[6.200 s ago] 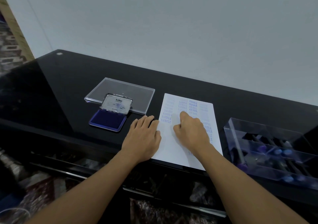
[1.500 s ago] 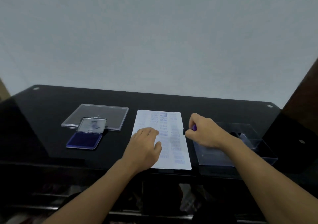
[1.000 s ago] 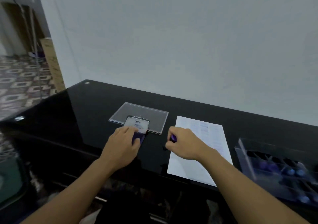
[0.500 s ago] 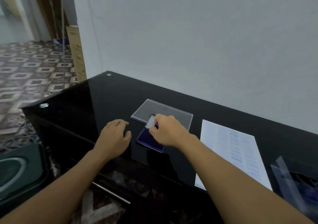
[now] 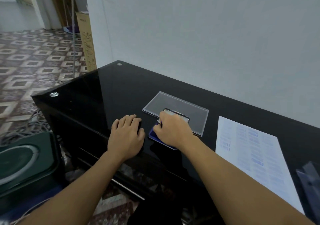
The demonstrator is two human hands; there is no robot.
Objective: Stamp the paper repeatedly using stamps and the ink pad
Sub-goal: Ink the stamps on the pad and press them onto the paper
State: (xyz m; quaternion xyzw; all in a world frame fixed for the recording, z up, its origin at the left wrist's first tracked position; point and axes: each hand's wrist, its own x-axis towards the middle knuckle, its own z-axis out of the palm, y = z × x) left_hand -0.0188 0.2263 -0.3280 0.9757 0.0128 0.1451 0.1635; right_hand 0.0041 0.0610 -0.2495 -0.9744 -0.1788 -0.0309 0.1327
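Your left hand (image 5: pixel 127 134) lay flat and relaxed on the black worktop (image 5: pixel 103 95) near its front edge, gripping nothing. Just beside it, your right hand (image 5: pixel 173 131) was curled low over the blue ink pad (image 5: pixel 153 136), pinching a small dark stamp (image 5: pixel 160 123) that its fingers mostly hid. The printed paper (image 5: pixel 251 147) lay further right, by the front edge, apart from both hands.

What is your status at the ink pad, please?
Left hand flat on black glass table, holding nothing. Right hand curled round small purple stamp on blue rectangular ink pad. White stamped paper sheet to the right, untouched; nothing in the way.
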